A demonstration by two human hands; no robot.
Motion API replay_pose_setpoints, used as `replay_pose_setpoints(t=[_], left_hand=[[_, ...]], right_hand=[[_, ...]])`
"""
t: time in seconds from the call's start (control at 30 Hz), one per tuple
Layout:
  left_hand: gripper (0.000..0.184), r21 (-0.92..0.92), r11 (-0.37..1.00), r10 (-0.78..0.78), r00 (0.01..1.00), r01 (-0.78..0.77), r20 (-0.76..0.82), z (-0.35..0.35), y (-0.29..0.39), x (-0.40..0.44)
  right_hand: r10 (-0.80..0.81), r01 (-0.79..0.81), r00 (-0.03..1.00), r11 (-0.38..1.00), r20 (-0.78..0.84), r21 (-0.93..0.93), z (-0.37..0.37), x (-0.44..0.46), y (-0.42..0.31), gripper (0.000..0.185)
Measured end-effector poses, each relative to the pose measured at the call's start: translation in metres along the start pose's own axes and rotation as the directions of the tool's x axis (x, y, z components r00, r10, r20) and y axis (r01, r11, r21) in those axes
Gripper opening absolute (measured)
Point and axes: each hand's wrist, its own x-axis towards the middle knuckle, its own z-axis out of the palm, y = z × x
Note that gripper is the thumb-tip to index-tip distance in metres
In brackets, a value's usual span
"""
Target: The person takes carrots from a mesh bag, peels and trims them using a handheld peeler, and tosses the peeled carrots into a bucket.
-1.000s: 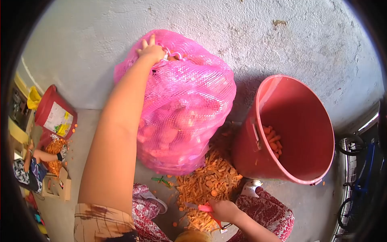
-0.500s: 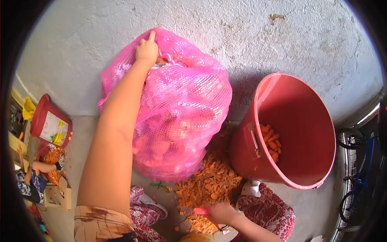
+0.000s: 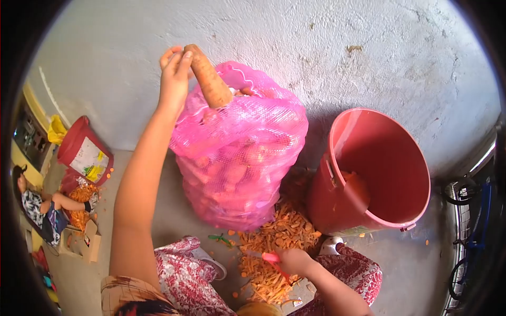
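My left hand (image 3: 176, 71) is closed on a large unpeeled carrot (image 3: 210, 79), held just above the mouth of a pink mesh sack (image 3: 237, 152). The carrot's lower end overlaps the sack's opening, and more carrots show through the mesh. My right hand (image 3: 295, 262) grips a red-handled cutting tool (image 3: 271, 257) with a short blade pointing left; whether it is a knife or a peeler I cannot tell. Below that hand lies a heap of orange carrot peelings (image 3: 279, 231) on the floor, between my feet.
A tall red bin (image 3: 321, 195) with carrots inside stands right of the sack. A rough grey wall (image 3: 337, 68) rises behind. At far left another person (image 3: 42, 205) sits near a second red bucket (image 3: 87, 150) and a cardboard box (image 3: 81, 241). A blue bicycle (image 3: 479, 216) stands at far right.
My left hand has come up from the sack's top with a carrot in it. The sack's mouth has sagged lower and wider. My right hand still holds the red-handled tool.
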Motion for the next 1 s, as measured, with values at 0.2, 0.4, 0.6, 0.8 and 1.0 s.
replay_pose_setpoints(t=[0.2,0.4,0.6,0.8,1.0], left_hand=[[0.019,-0.749,0.030,-0.567,0.628,0.662,0.533,-0.040,0.084,-0.097],[0.031,-0.749,-0.440,-0.730,0.289,0.495,0.620,-0.061,0.107,-0.254],[0.038,-0.529,-0.492,-0.728,0.005,0.691,0.685,-0.063,0.075,-0.437],[0.049,-0.360,-0.784,-0.485,-0.138,0.506,0.863,-0.051,0.111,-0.426],[0.039,-0.320,-0.627,-0.541,-0.102,0.710,0.835,-0.046,0.120,-0.439]], right_hand=[[-0.040,0.058,0.977,0.995,-0.208,0.081,0.006,-0.012,0.007,0.029],[0.176,0.311,0.869,0.533,-0.463,0.787,0.008,-0.036,0.022,0.015],[0.320,0.376,0.864,0.100,-0.388,0.921,-0.003,-0.073,0.008,0.014],[0.456,0.307,0.840,0.048,-0.294,0.951,0.002,-0.094,-0.039,0.013],[0.435,0.488,0.619,0.439,-0.653,0.755,0.020,-0.081,-0.090,0.017]])
